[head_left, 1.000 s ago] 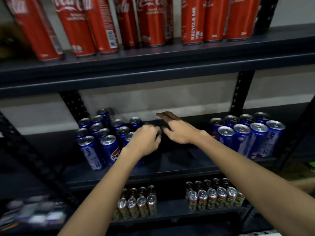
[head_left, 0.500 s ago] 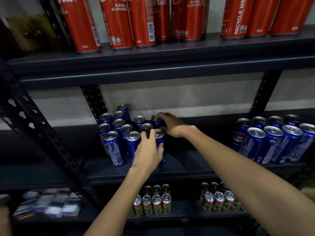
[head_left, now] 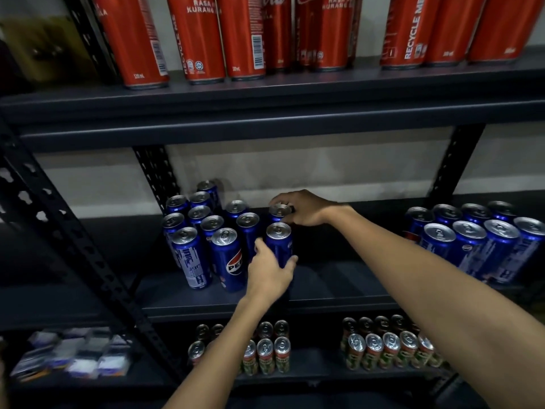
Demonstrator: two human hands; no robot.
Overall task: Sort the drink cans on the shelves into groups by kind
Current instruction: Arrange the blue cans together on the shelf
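Observation:
Several blue Pepsi cans (head_left: 206, 231) stand clustered on the left of the middle shelf (head_left: 265, 302). My left hand (head_left: 269, 271) wraps around the front-right blue can (head_left: 279, 242) of that cluster. My right hand (head_left: 300, 209) grips the top of another blue can (head_left: 278, 211) just behind it. A second group of blue cans (head_left: 477, 240) stands at the right end of the same shelf. Tall red Coca-Cola cans (head_left: 241, 36) line the top shelf. Small green and red cans (head_left: 267, 355) sit in two groups on the bottom shelf.
A black perforated upright (head_left: 73, 252) slants across the left foreground. Blurred small packets (head_left: 73, 352) lie at the lower left. A bare stretch of the middle shelf separates the two blue groups. The shelf above hangs low over the blue cans.
The view has shifted so the left cluster sits nearer the centre. Both hands slid two blue cans left up to the cluster and now hold them there.

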